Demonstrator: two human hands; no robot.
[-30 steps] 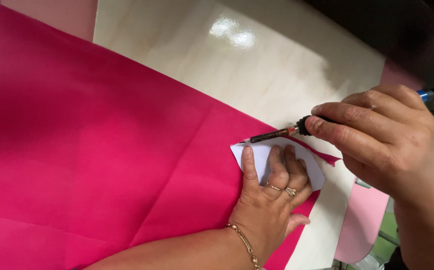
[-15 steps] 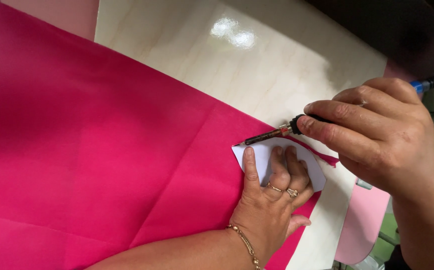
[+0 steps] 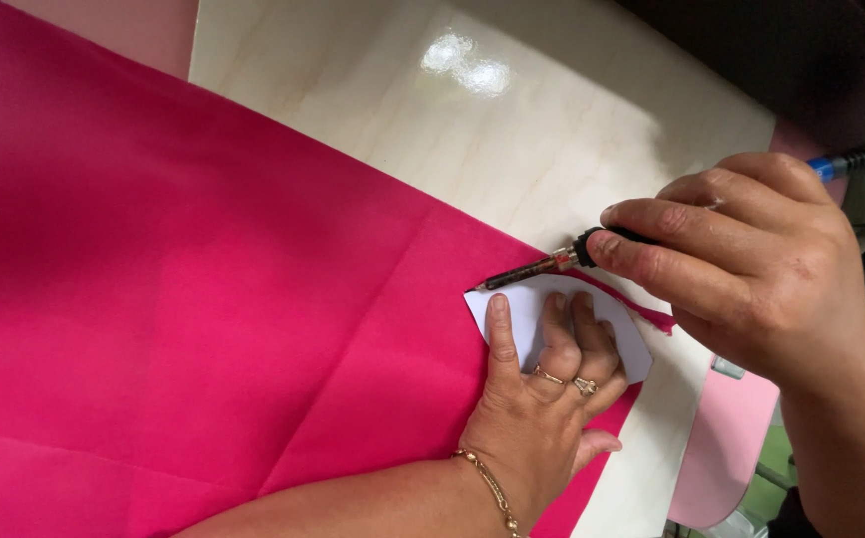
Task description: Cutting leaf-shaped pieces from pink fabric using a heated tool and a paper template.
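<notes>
Head view, looking straight down: nearest the bottom edge, the left hand (image 3: 542, 418) lies flat with fingers spread a little, pressing a small white paper template (image 3: 527, 309) onto a big sheet of hot-pink fabric (image 3: 203, 299), low and right of centre in the frame. It isn't gripping anything, just pinning the template down. Right next to it, the right hand (image 3: 741, 269) is closed pen-style around a heated cutting tool (image 3: 552, 264) with a dark grip and a metal tip. The tool's long axis runs almost level across the frame, tip pointing left and slightly down, and the tip sits right at the template's upper-left corner, touching or all but touching the fabric. My read on progress: the top edge looks traced already, since a thin pink strip (image 3: 641, 309) curls loose at the template's upper right, while the left and lower sides, partly under the hand, seem uncut. Farther up, the pale glossy counter (image 3: 472, 130) fills the top middle, and a light pink piece (image 3: 721, 448) sits in the lower right.
</notes>
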